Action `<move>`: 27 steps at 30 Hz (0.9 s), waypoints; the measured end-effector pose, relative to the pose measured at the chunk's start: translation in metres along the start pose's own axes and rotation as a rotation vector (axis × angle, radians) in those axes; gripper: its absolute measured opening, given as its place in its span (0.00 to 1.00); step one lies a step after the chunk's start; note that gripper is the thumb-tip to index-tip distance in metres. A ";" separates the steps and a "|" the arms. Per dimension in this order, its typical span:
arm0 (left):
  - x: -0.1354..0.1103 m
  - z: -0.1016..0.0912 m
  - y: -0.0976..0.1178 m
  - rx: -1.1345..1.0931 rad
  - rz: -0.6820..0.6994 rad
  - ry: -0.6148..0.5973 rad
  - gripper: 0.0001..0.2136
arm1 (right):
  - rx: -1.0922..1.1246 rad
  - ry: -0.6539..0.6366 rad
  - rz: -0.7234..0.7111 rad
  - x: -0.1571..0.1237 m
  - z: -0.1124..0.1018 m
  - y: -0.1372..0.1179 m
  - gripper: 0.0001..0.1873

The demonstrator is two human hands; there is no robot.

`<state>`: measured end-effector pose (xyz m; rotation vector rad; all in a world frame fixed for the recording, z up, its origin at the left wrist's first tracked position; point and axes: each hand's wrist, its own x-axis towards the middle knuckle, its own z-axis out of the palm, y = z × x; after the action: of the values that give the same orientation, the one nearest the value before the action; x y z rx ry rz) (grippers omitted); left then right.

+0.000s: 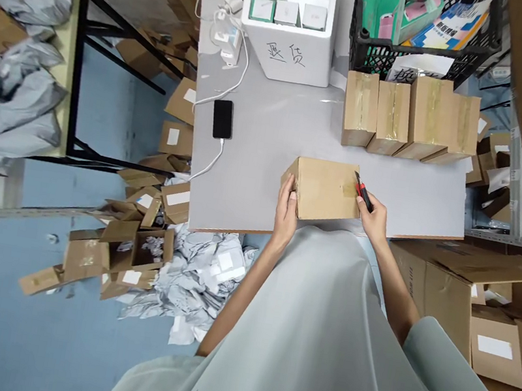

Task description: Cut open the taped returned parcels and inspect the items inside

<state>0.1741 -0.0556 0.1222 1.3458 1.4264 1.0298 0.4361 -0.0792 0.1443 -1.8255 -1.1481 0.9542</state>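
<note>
A closed cardboard box (324, 189) lies at the front edge of the grey table (260, 136), just before my body. My left hand (287, 209) holds the box at its left end, fingers stretched along that side and the thumb near the corner. In my right hand (372, 217) is a red and black utility knife (363, 192), gripped by its handle. The knife's tip points up and away over the right end of the box, near a patch of tape. Whether the blade touches the cardboard I cannot tell.
Several taped cartons (392, 117) stand at the back right, before a black crate (363, 53). A white bin (292, 62) holds small boxes. A phone (223, 119) lies on a charging cable at left. Grey mailer bags (205, 266) and opened boxes (88, 254) litter the floor.
</note>
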 end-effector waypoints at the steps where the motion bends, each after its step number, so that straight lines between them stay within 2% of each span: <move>1: 0.000 0.005 -0.002 -0.021 -0.020 -0.014 0.34 | -0.036 0.007 -0.011 0.002 -0.007 -0.003 0.39; 5: -0.009 0.021 -0.012 -0.060 -0.081 -0.063 0.35 | -0.175 0.007 -0.052 0.014 -0.029 -0.017 0.34; 8: -0.010 0.021 -0.024 -0.078 -0.116 -0.076 0.33 | -0.283 -0.027 -0.107 0.022 -0.037 -0.025 0.32; 10: 0.001 0.013 -0.030 -0.066 -0.128 -0.040 0.32 | -0.381 -0.028 -0.149 0.021 -0.041 -0.033 0.32; 13: 0.032 -0.007 -0.030 -0.025 -0.083 0.046 0.30 | -0.478 0.023 -0.183 0.010 -0.043 -0.047 0.33; 15: 0.053 -0.018 -0.025 -0.036 -0.032 0.016 0.30 | -0.468 0.019 -0.174 -0.003 -0.041 -0.057 0.32; 18: 0.071 -0.025 -0.016 -0.046 -0.008 -0.080 0.26 | -0.390 -0.120 -0.118 -0.023 -0.031 -0.068 0.31; 21: 0.075 -0.025 -0.013 -0.074 -0.025 -0.123 0.21 | -0.332 -0.302 -0.069 -0.038 -0.013 -0.074 0.32; 24: 0.076 -0.024 -0.016 -0.126 -0.045 -0.127 0.19 | -0.333 -0.438 -0.101 -0.047 0.005 -0.079 0.34; 27: 0.078 -0.026 -0.018 -0.156 -0.039 -0.139 0.19 | -0.362 -0.516 -0.172 -0.050 0.019 -0.082 0.33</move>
<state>0.1437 0.0209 0.1063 1.2464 1.2393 0.9819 0.3745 -0.0970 0.2184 -1.7576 -1.8655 1.2150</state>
